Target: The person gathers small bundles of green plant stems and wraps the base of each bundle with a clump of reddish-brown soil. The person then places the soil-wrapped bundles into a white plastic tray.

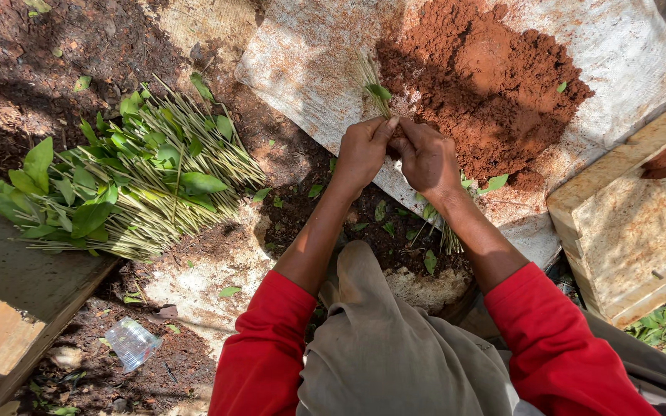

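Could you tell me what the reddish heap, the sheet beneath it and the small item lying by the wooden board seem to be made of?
The reddish heap looks like loose, crumbly soil or clay powder: matt, clumpy, no shine. The sheet appears to be woven plastic sacking, pale and dusted red, though the weave is hard to confirm. The small item looks like crumpled clear plastic, see-through with glints.

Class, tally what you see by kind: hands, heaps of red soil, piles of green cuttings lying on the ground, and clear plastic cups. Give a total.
Hands: 2 (left hand, right hand)
Red soil heap: 1
Pile of cuttings: 1
Plastic cup: 1
Total: 5
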